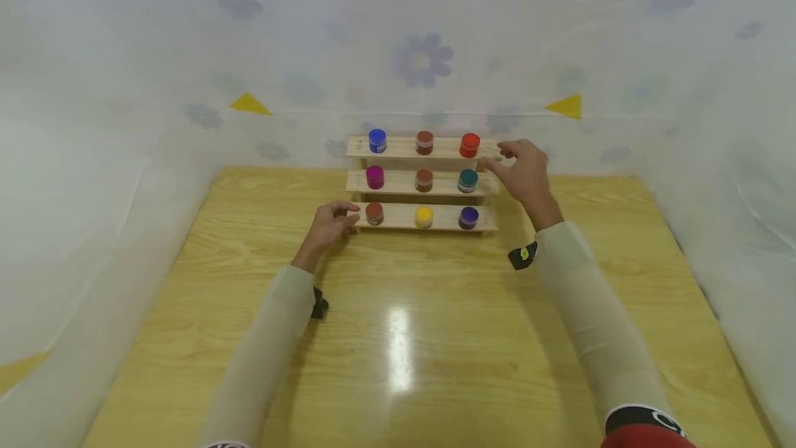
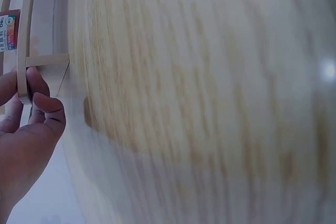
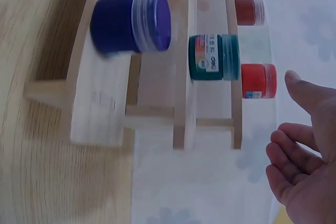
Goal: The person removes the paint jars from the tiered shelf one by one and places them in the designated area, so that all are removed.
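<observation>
A three-step wooden rack [image 1: 398, 220] stands at the back of the table with several small paint jars on it. My left hand [image 1: 326, 228] pinches the left end of its lowest board, and the left wrist view has thumb and fingers on either side of that board end [image 2: 22, 51]. Beside the right end of the top step is my right hand [image 1: 527, 171], its fingers loosely bent and holding nothing. In the right wrist view, a gap separates this hand [image 3: 310, 156] from the red jar [image 3: 257, 81]. A teal jar [image 3: 212, 57] and a dark blue jar [image 3: 123, 23] sit on the lower steps.
The wood-grain table [image 1: 460, 337] spreads out in front of the rack. Behind it hangs a white flowered sheet [image 1: 336, 40] with yellow triangles on it. A blue jar [image 1: 377, 141], a magenta jar [image 1: 375, 177] and a yellow jar [image 1: 424, 217] also stand on the rack.
</observation>
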`<state>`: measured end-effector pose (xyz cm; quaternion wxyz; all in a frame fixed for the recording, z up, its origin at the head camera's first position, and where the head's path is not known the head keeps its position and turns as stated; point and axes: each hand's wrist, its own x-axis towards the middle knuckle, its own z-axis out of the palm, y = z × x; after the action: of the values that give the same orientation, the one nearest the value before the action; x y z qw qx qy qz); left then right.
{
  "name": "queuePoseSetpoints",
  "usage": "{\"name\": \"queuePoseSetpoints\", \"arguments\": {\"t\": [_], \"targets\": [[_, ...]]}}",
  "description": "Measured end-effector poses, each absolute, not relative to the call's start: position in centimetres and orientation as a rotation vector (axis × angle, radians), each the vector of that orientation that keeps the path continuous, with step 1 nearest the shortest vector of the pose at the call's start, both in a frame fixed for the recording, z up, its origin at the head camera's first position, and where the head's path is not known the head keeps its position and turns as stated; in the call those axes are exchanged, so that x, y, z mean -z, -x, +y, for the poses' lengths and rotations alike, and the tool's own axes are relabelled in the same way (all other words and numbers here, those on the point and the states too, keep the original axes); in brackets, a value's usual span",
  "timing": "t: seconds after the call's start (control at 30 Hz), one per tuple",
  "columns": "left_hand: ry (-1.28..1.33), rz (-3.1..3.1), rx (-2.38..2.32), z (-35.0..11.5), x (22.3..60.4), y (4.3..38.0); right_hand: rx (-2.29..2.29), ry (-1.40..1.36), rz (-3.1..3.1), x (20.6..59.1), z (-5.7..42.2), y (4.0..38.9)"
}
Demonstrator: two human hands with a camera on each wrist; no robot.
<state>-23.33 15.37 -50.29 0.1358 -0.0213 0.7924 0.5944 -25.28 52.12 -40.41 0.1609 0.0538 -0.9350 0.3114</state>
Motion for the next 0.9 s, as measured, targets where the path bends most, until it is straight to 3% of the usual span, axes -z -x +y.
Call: {"name": "queuePoseSetpoints", "arguments": {"t": [0.43, 0.9], "targets": [[0.067, 2.298, -1.742, 16.3, 50.3, 22.9, -1.188, 0.008, -2.584, 41.3, 50.4, 27.0], [0.058, 2.295, -1.725, 16.9, 50.5, 23.3, -1.199, 0.067, -2.563, 42.3, 50.2, 27.3]]}}
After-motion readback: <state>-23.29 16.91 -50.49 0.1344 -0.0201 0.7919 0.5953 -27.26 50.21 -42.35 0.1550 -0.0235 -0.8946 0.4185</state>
